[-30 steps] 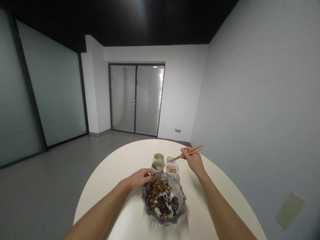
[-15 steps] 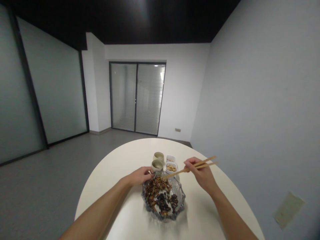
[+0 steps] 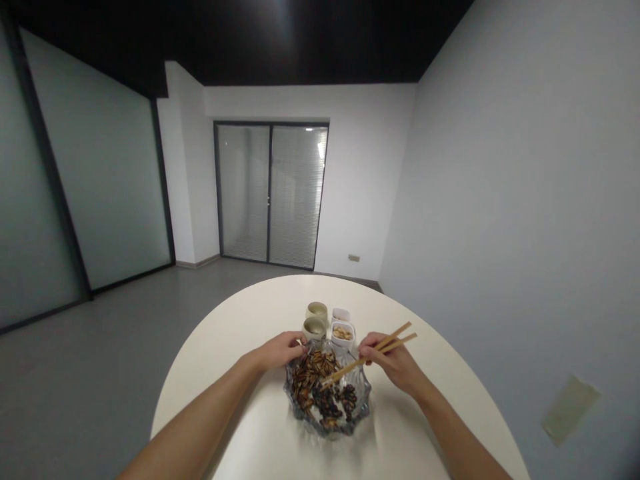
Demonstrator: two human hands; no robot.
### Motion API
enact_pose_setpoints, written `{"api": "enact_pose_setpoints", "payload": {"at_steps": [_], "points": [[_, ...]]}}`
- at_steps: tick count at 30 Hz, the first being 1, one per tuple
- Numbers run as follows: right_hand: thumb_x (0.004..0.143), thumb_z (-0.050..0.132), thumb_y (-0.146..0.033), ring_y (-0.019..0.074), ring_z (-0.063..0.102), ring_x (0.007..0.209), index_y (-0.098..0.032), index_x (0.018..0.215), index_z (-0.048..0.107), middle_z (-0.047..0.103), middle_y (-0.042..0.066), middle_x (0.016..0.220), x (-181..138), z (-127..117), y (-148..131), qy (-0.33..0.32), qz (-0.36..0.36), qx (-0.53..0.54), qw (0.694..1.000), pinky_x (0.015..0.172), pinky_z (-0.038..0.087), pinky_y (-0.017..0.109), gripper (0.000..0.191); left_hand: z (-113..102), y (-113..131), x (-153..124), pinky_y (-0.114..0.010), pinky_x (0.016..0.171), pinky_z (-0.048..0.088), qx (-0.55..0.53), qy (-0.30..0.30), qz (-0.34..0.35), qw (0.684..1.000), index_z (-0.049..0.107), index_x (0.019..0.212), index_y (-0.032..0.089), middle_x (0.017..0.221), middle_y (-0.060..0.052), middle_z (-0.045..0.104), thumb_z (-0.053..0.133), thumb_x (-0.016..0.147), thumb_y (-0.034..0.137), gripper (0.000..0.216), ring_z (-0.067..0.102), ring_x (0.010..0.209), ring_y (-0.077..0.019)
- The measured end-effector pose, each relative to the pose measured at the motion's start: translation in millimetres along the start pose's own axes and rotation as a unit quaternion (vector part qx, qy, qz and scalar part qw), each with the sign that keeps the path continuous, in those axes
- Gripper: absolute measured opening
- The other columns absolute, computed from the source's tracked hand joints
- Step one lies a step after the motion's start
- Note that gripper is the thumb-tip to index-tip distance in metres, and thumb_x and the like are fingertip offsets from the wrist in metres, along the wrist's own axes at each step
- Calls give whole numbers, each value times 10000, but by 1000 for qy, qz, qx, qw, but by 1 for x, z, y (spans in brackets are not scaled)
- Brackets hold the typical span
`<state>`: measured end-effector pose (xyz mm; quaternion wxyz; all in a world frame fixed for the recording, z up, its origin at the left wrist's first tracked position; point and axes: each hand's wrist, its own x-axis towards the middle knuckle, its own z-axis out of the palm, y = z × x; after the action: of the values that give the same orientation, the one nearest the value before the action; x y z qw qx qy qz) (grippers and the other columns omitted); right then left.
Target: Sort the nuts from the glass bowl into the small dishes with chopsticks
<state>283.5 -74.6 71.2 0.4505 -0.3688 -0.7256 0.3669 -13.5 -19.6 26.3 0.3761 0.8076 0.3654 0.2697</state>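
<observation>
A pair of wooden chopsticks (image 3: 387, 343) is in my right hand (image 3: 390, 360), fingers closed around them. Their tips reach down over the middle of a scalloped glass bowl (image 3: 364, 400). Inside the bowl lie brown striped seeds (image 3: 315, 370) towards the back left and dark, nearly black pieces (image 3: 327, 403) towards the front. My left hand (image 3: 283, 350) grips the bowl's back left rim with bent fingers. Whether the chopstick tips pinch anything is too small to tell.
Behind the bowl stand two pale green cups (image 3: 315, 327) and two small white containers (image 3: 343, 341), the nearer one holding light-coloured nuts or seeds. All rest on a round cream table (image 3: 240, 313). A white wall (image 3: 500, 200) rises to the right.
My right hand has moved left and slightly down with the chopsticks. Their tips went from the bowl's back edge to its middle. The left hand stays at the rim.
</observation>
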Motion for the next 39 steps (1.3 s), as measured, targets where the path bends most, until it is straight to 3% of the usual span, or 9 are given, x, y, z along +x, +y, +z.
{"api": "enact_pose_setpoints", "payload": {"at_steps": [9,17,28,35,39], "points": [[748,758,-382,163,573,616,-172,673,716,659,35,631,0,-3,-2,44,-15,-2,999,583,451,264,227,1,-5,2,-248,688,422,-7,-4,2,1000,621,867,154,786,-14,616,522,819,341,217,542,741,-168],[791,746,-372,158,579,632,-171,693,730,664,36,663,-3,-1,-2,6,-15,-44,999,592,458,262,225,1,-6,2,-254,725,434,-10,-5,22,1000,631,880,155,830,-20,632,518,839,337,219,555,777,-174],[727,786,-428,186,625,652,-181,792,762,710,59,713,-2,-11,-2,64,5,-42,997,582,501,285,257,1,-4,1,-246,678,423,-4,-4,2,1000,630,893,150,813,-18,630,525,843,366,245,549,749,-169],[746,793,-422,144,545,561,-156,654,710,652,34,605,-4,-6,-6,-14,-16,-94,995,502,394,245,293,1,-5,2,-248,694,430,-28,-10,4,1000,639,924,145,835,-26,646,532,843,359,253,568,768,-173],[869,658,-476,149,563,564,-156,637,687,647,40,594,-5,-6,-6,-25,-32,-153,987,514,406,244,397,1,-4,3,-261,718,438,-12,-5,2,1000,642,907,146,852,-34,651,538,826,376,266,571,793,-186]]}}
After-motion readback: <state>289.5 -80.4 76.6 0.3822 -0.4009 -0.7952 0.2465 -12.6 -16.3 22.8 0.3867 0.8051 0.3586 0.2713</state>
